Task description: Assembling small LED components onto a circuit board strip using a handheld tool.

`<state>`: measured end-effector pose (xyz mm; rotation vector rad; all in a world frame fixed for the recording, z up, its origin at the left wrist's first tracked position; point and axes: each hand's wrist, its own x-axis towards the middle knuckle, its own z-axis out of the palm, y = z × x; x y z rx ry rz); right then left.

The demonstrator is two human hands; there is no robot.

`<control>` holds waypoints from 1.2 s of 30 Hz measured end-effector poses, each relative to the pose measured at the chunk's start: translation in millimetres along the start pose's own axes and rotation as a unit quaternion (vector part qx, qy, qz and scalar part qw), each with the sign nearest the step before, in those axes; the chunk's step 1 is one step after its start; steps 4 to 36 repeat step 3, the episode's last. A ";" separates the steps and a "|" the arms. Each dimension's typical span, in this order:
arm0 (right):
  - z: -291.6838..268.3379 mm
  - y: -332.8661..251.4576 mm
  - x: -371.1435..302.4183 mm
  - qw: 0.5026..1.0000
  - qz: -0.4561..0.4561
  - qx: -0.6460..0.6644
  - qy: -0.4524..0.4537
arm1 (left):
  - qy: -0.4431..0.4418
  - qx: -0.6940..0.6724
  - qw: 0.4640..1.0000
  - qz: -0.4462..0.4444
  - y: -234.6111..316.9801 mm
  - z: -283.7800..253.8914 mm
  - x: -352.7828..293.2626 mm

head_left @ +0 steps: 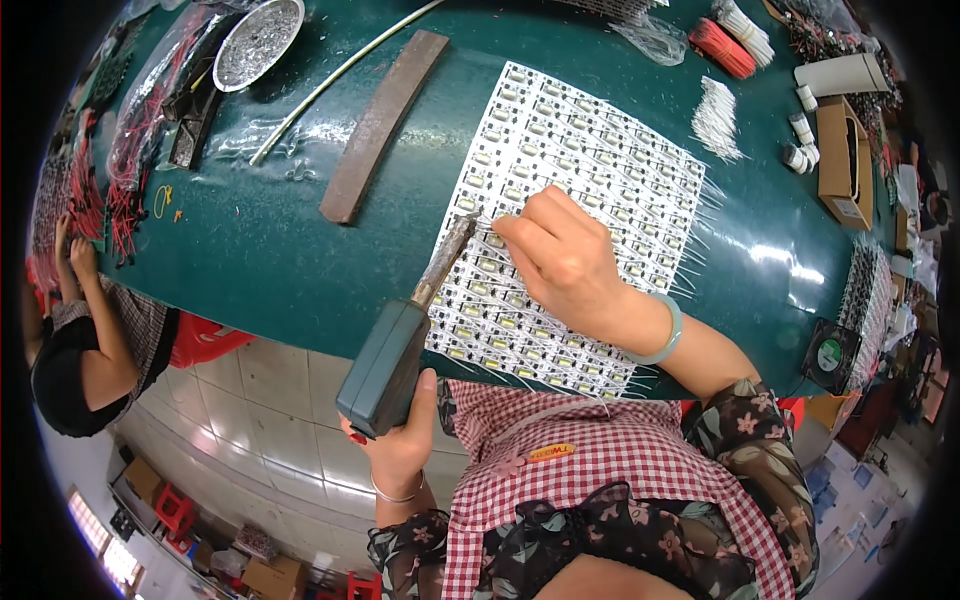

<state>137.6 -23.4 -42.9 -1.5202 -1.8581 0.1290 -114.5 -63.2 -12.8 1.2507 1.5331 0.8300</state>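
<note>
My left hand [402, 445] is wrapped round the grip of a dark green soldering gun [382, 360], held below the table's front edge. The gun's long metal barrel slants up, its tip over the left part of a white panel of small circuit boards [515, 150]. Rows of yellowish LEDs and black parts cover this panel, and thin white wires lie across it, their ends sticking out past its right edge. My right hand [568, 258] rests over the panel, thumb and forefinger pinched on a thin white wire beside the tip. The fingers partly hide the wire.
A flat brown bar [385, 130] and a pale rod [340, 85] lie left of the panel. A metal dish [258, 45] stands farther left. White wires [716, 115] and a red bundle [722, 48] lie at the right, near a cardboard box [845, 165]. Another person [95, 350] sits at the left.
</note>
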 end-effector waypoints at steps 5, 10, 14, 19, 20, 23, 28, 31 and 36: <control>1.0 0.2 0.0 1.000 0.001 0.002 0.004 | -0.003 0.026 0.999 0.027 -5.0 -0.1 2.1; 1.0 0.2 0.0 1.000 0.001 0.002 0.004 | -0.003 0.026 0.999 0.027 -5.0 -0.1 2.1; 1.0 0.2 0.0 1.000 0.001 0.002 0.004 | -0.003 0.026 0.999 0.027 -5.0 -0.1 2.1; 1.0 0.2 0.0 1.000 0.001 0.002 0.004 | -0.003 0.026 0.999 0.027 -5.0 -0.1 2.1; 1.0 0.2 0.0 1.000 0.001 0.002 0.004 | -0.003 0.026 0.999 0.027 -5.0 -0.1 2.1; 1.0 0.2 0.0 1.000 0.001 0.002 0.004 | -0.003 0.026 0.999 0.027 -5.0 -0.1 2.1; 1.0 0.2 0.0 1.000 0.001 0.002 0.004 | -0.003 0.026 0.999 0.027 -5.0 -0.1 2.1; 1.0 0.2 0.0 1.000 0.001 0.002 0.004 | -0.003 0.026 0.999 0.027 -5.0 -0.1 2.1; 1.0 0.2 0.0 1.000 0.001 0.002 0.004 | -0.003 0.026 0.999 0.027 -5.0 -0.1 2.1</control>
